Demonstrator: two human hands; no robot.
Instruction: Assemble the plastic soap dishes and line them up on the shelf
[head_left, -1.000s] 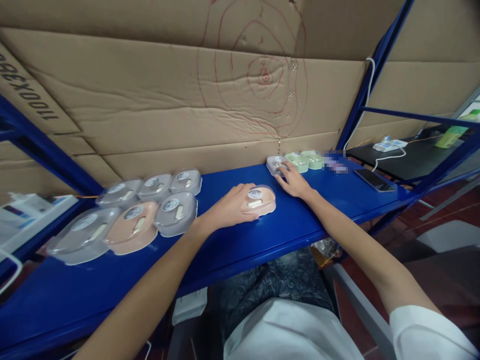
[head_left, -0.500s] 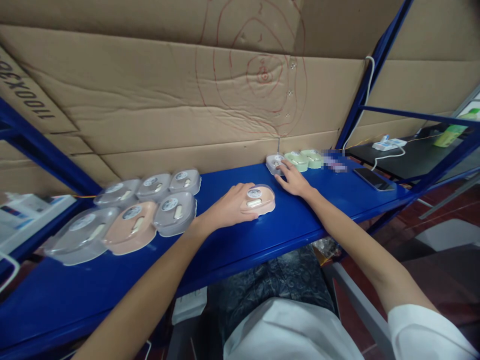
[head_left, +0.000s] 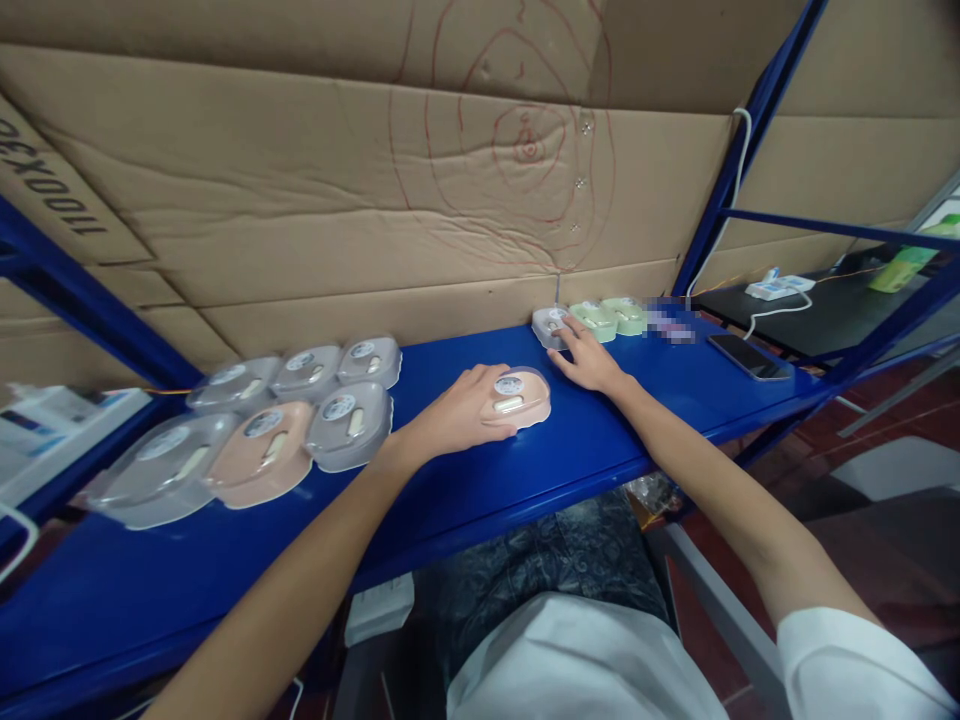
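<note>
Cardboard backing [head_left: 300, 200] lines the rear of a blue metal shelf [head_left: 465, 480], on which small lidded plastic cases are set out. A cluster of six cases [head_left: 255, 430], grey, clear and peach, lies at the left; a short row with two pale green cases [head_left: 611, 317] stands at the back right, near a smartphone [head_left: 750, 357] lying flat.

The left hand [head_left: 457, 410] is cupped over a peach case [head_left: 517, 397] at mid-shelf, fingers wrapped round its near side, the case resting on the shelf. The right hand [head_left: 589, 362] lies loosely spread, its fingertips [head_left: 568, 327] touching a grey case [head_left: 549, 325] at the left end of the back row; it encloses nothing.

Risks, as judged: the grey case touches the neighbouring green case, so a sideways pull could drag or topple the row. The painted shelf looks smooth; a case pushed rather than lifted could slide off the front edge. Whether the lids are latched cannot be told.
</note>
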